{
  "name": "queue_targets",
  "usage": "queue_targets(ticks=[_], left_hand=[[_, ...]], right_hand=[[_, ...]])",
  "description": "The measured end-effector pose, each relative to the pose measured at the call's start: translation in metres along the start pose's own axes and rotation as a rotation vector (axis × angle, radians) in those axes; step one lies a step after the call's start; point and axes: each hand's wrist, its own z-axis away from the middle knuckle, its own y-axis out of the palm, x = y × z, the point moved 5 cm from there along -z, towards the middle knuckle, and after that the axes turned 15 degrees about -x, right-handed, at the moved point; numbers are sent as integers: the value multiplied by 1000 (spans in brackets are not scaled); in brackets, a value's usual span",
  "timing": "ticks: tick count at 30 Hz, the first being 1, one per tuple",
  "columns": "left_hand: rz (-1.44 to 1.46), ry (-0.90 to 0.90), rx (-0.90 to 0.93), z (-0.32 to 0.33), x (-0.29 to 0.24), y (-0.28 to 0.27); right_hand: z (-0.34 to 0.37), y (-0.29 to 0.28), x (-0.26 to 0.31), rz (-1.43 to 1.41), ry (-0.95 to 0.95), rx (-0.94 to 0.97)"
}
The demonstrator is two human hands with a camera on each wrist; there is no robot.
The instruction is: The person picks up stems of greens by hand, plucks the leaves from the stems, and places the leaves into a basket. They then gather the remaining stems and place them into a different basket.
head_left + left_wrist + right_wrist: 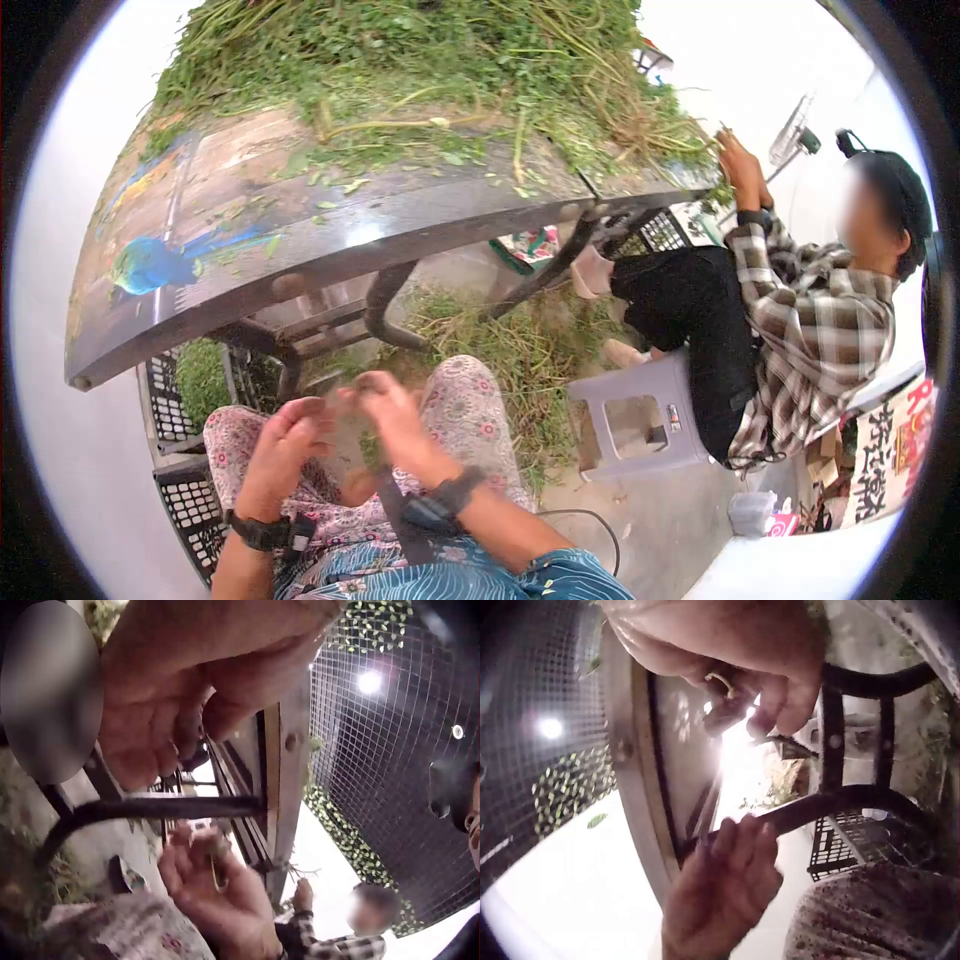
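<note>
My right hand (398, 425) is over my lap with its fingers curled. In the right wrist view a short pale green stem (721, 682) shows at those fingers, and the left wrist view shows it against the palm. To its left, close by, is my left hand (283, 452), its fingers loosely bent. No plant shows in that left hand (724, 892) in the right wrist view. Above both hands, a large heap of leafy green stalks (420, 60) covers the table (330, 235).
Loose stalks (540, 350) litter the floor under the table, between its dark metal legs (385, 300). Black crates (190, 500) stand at the left, one with greens (203, 380). At the right, a person in a checked shirt (820, 330) sits on a grey stool (640, 410), hands at the heap.
</note>
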Motion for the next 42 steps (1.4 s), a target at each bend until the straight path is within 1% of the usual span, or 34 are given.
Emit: queue_targets(ticks=[1,3,4,7,10,13,16,19,20,23,24,25,26,27,28,29,31,32,33,34,35,36,37,38,39,40,41,42], left_hand=[[43,-9,62,0,2,18],[203,-44,94,5,4,44],[254,-96,94,4,7,45],[279,-216,117,2,19,43],[273,-206,86,4,19,45],[319,-242,84,9,13,46],[212,-175,112,5,22,31],[242,-180,257,-2,33,16],[249,-170,181,-1,34,9],[267,-109,94,12,12,-12],[227,-104,1,16,2,-29],[245,-50,-24,16,-5,-46],[246,11,-150,24,-15,-67],[186,-12,-259,25,-14,-100],[141,83,-292,29,-16,-129],[145,91,-246,36,-15,-153],[-28,92,-565,52,-2,-212],[-271,248,-680,59,2,-239],[-518,404,-784,63,8,-261],[-766,561,-875,69,1,-262],[-700,469,-821,68,4,-268],[-629,375,-774,69,-3,-258],[-552,281,-735,71,-12,-243],[-488,247,-731,72,-32,-205],[-483,340,-690,65,-39,-197],[-554,433,-626,61,-55,-178],[-557,523,-588,57,-67,-162],[-608,596,-577,56,-81,-150]], right_hand=[[4,7,5,75,-99,53],[14,13,15,131,-67,32],[16,16,16,159,-48,32],[15,15,20,499,-594,-36],[15,14,14,538,-619,-89],[13,14,7,487,-286,50],[18,20,10,402,-273,122],[29,27,8,247,189,293],[29,30,8,238,0,292],[34,37,8,-38,19,352],[24,31,1,128,-200,233],[21,28,-5,135,-90,211],[17,21,-6,146,18,190],[14,14,-7,157,126,169],[13,10,-3,74,177,132],[10,5,-5,22,202,108],[1,-2,-12,-86,256,69],[2,-4,-6,-117,271,2],[1,-5,-7,-136,286,-4],[0,-6,-7,-152,296,-13],[-1,-9,-7,-165,308,-22],[-1,-10,-4,-157,311,-8],[-3,-13,1,-169,288,-18],[-5,-17,6,-178,269,-21],[-6,-21,12,-186,256,-23],[-9,-32,22,-193,210,-61],[-12,-46,34,-202,164,-103],[-14,-60,47,-284,124,-114]])
